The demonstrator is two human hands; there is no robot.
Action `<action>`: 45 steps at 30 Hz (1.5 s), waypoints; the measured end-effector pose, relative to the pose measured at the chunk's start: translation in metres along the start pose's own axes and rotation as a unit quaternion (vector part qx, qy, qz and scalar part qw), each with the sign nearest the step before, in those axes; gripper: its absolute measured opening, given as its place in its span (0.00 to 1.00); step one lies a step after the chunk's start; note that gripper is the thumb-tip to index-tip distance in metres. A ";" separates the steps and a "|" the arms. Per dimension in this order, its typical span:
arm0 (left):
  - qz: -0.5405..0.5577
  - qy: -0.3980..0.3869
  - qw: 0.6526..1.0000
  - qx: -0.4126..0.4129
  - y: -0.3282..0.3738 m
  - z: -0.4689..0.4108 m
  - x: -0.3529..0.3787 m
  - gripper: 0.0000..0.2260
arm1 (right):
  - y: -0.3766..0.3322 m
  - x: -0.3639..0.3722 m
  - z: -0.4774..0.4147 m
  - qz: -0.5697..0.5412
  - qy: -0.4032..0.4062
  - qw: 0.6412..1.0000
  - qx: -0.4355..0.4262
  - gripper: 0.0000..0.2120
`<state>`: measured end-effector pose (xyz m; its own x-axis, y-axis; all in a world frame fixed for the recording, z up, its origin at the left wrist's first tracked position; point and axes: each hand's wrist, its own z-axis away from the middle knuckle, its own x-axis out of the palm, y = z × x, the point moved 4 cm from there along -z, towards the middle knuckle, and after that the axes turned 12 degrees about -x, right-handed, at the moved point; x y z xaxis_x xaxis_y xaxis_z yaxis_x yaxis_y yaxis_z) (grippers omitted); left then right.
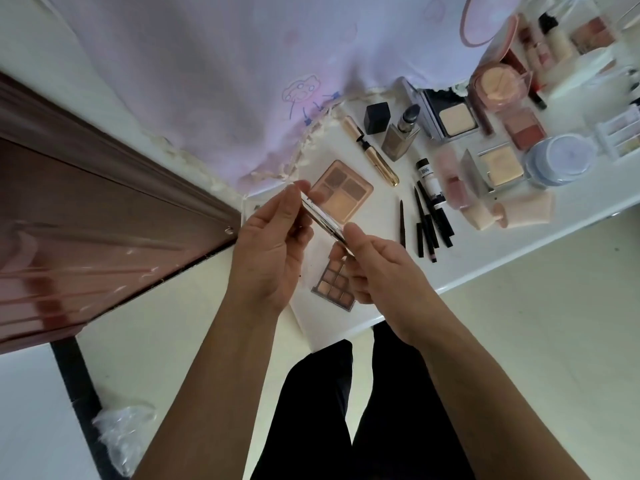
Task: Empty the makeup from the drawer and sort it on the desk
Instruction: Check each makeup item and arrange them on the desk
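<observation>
Between the two grips, slim silver pencil ran diagonally, upper-left to lower-right; left hand pinched its upper end, right hand its lower end.

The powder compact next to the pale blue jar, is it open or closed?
Open. The powder compact has its lid raised at the left edge, leaving the pale powder pan uncovered.

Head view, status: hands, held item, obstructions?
Both busy: left hand and right hand each pinch an end of the slim silver stick. Held above the desk, over the four-pan palette and grid palette. No obstruction seen.
</observation>
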<state>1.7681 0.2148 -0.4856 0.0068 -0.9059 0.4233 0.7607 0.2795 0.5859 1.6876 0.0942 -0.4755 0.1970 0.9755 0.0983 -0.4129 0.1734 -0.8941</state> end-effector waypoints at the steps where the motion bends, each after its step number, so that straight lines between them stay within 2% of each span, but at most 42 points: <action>1: 0.023 0.028 0.999 0.002 0.001 0.000 -0.001 0.08 | -0.004 0.000 0.000 0.142 0.023 0.987 -0.073 0.22; 2: 0.045 0.052 0.998 0.003 0.002 0.000 -0.001 0.08 | -0.008 0.002 0.000 0.289 0.044 0.943 -0.158 0.22; 3: 0.062 0.070 0.996 0.002 0.003 0.000 -0.001 0.09 | -0.013 0.004 0.000 0.382 0.063 0.894 -0.223 0.22; 4: 0.072 0.084 0.994 0.002 0.004 0.000 0.000 0.10 | -0.018 0.005 0.001 0.416 0.076 0.869 -0.256 0.21; 5: 0.075 0.094 0.993 0.001 0.005 -0.001 0.002 0.11 | -0.020 0.003 0.001 0.417 0.083 0.863 -0.274 0.20; 6: 0.074 0.099 0.992 0.000 0.006 -0.002 0.004 0.12 | -0.020 0.000 0.001 0.402 0.088 0.866 -0.284 0.18; 8: 0.076 0.099 0.992 0.003 0.007 -0.003 0.010 0.12 | -0.018 -0.007 0.002 0.319 0.079 0.913 -0.242 0.12; 10: 0.085 0.090 0.992 0.008 0.009 -0.004 0.013 0.13 | -0.015 -0.010 0.003 0.176 0.039 0.974 -0.134 0.19; 12: 0.087 0.091 0.992 0.012 0.010 -0.005 0.015 0.13 | -0.016 -0.010 0.003 0.065 0.016 0.997 -0.050 0.29; 14: 0.087 0.093 0.992 0.016 0.010 -0.006 0.017 0.13 | -0.016 -0.012 0.000 0.011 0.026 0.999 -0.024 0.29; 17: 0.087 0.097 0.991 0.027 0.010 -0.008 0.018 0.15 | -0.018 -0.014 -0.001 -0.028 0.036 0.998 -0.031 0.08; 20: 0.085 0.100 0.991 0.033 0.011 -0.009 0.019 0.15 | -0.020 -0.017 -0.004 -0.053 0.013 0.998 -0.019 0.20; 23: 0.086 0.100 0.991 0.034 0.013 -0.009 0.020 0.15 | -0.022 -0.016 -0.005 -0.055 -0.013 0.998 0.003 0.23; 24: 0.088 0.102 0.990 0.035 0.013 -0.009 0.019 0.17 | -0.021 -0.016 -0.006 -0.050 -0.010 0.999 0.001 0.20; 26: 0.093 0.106 0.989 0.036 0.013 -0.009 0.017 0.19 | -0.016 -0.018 -0.006 -0.066 -0.007 0.998 -0.009 0.08; 29: 0.081 0.108 0.990 0.037 0.013 -0.008 0.017 0.22 | -0.018 -0.015 -0.005 -0.092 -0.023 0.995 0.005 0.20; 32: 0.079 0.108 0.990 0.036 0.012 -0.009 0.018 0.17 | -0.017 -0.012 -0.006 -0.101 -0.021 0.994 0.028 0.22; 34: 0.091 0.107 0.989 0.037 0.014 -0.010 0.016 0.14 | -0.014 -0.013 -0.007 -0.091 -0.005 0.995 0.026 0.17; 36: 0.094 0.112 0.989 0.037 0.015 -0.011 0.014 0.16 | -0.012 -0.015 -0.007 -0.100 -0.009 0.995 0.012 0.07; 37: 0.093 0.115 0.988 0.037 0.016 -0.011 0.013 0.18 | -0.013 -0.016 -0.007 -0.110 -0.014 0.994 0.007 0.10; 39: 0.087 0.118 0.988 0.039 0.017 -0.012 0.012 0.18 | -0.014 -0.015 -0.009 -0.117 -0.022 0.993 0.012 0.21; 40: 0.085 0.119 0.988 0.042 0.017 -0.011 0.012 0.17 | -0.014 -0.015 -0.010 -0.115 -0.024 0.993 0.022 0.22; 42: 0.088 0.116 0.988 0.047 0.018 -0.011 0.011 0.13 | -0.015 -0.013 -0.011 -0.113 -0.029 0.993 0.023 0.13; 45: 0.096 0.115 0.987 0.050 0.018 -0.011 0.009 0.10 | -0.012 -0.015 -0.013 -0.075 -0.014 0.997 -0.003 0.12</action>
<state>1.7892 0.2078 -0.4790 0.3016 -0.8780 0.3716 0.6630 0.4733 0.5801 1.7012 0.0759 -0.4720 0.2309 0.9419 0.2439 -0.3757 0.3175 -0.8707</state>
